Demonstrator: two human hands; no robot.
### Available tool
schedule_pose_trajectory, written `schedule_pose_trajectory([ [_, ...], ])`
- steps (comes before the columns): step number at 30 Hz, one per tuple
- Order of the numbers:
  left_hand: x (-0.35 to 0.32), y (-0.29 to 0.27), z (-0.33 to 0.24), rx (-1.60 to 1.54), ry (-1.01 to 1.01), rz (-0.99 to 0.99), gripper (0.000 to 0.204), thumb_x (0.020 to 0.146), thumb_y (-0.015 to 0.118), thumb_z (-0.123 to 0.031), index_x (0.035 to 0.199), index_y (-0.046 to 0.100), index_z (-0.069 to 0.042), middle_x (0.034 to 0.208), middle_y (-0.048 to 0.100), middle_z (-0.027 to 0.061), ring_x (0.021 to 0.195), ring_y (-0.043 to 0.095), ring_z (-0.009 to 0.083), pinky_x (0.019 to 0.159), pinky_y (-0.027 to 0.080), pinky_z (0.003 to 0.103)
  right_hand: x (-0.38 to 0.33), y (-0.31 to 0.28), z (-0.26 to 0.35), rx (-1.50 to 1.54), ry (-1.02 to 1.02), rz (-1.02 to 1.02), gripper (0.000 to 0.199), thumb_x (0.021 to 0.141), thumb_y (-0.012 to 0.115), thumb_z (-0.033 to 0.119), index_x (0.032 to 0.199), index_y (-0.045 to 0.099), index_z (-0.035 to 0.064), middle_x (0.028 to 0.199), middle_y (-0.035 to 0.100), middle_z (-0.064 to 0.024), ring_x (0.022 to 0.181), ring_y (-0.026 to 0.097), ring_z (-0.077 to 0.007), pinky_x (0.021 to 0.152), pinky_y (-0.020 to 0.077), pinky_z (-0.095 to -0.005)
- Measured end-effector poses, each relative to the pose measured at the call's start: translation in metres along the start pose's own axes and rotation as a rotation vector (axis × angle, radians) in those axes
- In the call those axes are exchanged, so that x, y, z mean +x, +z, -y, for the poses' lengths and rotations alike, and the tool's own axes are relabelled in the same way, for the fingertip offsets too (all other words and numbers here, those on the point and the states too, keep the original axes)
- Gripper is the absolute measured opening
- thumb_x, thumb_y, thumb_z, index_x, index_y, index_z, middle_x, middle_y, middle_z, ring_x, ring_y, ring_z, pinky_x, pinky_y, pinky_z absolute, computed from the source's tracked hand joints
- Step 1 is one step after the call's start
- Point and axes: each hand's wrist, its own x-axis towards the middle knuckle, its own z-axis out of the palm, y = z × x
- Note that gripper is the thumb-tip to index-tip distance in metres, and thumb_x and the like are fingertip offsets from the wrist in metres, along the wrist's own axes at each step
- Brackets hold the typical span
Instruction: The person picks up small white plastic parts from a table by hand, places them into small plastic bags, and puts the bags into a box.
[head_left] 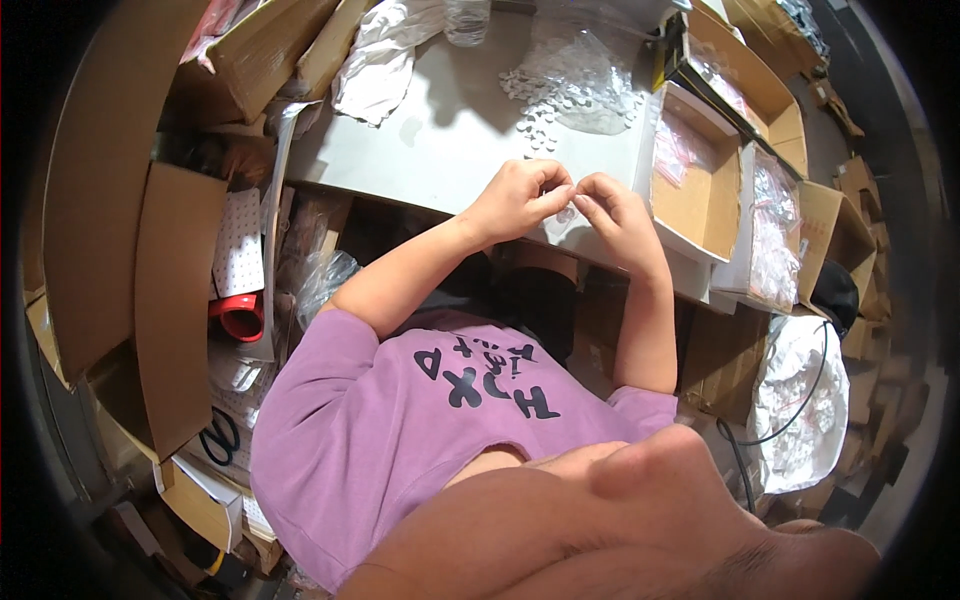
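Close together over the table's near edge, both my hands are closed in a pinch. The fingertips of my left hand (525,198) meet those of my right hand (617,218). Between and just below them shows a small transparent plastic piece (566,213), possibly a little bag; its exact kind is too small to make out. Beyond the hands, many small white pieces (540,130) lie loose on the pale table (440,135). They spread from the mouth of a large see-through plastic bag (590,75) with more of them by it.
Right of my hands stands an open cardboard box (712,205) with small plastic bags inside. Beside it, another box holds many clear packets (773,230). A white cloth (385,60) lies at the far left of the table. Tall cardboard (180,300) and a red ring-shaped part (238,318) are left.
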Motion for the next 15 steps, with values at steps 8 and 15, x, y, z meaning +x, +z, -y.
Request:
schedule_pose_trajectory([
  [8,-0.002,0.003,-0.004,0.214,0.168,-0.221,0.013,0.083,0.068,-0.014,0.083,0.066,-0.001,0.076,0.066,0.0075,0.067,0.060,0.0155,0.057,0.045,0.028,-0.034,-0.040,0.000,-0.074,0.090,-0.408,0.012,0.083,0.067,0.006,0.092,0.068,-0.0029,0.084,0.067,-0.0114,0.076,0.062,-0.0171,0.070,0.0483,-0.0282],
  [15,-0.004,-0.009,0.008,0.195,0.137,-0.167,0.013,0.083,0.067,-0.014,0.083,0.065,-0.002,0.075,0.065,0.0057,0.067,0.058,0.0147,0.058,0.044,0.027,-0.091,-0.167,-0.034,-0.895,0.348,-1.045,0.018,0.085,0.067,0.016,0.098,0.071,0.0035,0.091,0.070,-0.0130,0.078,0.067,-0.0252,0.071,0.0522,-0.0335],
])
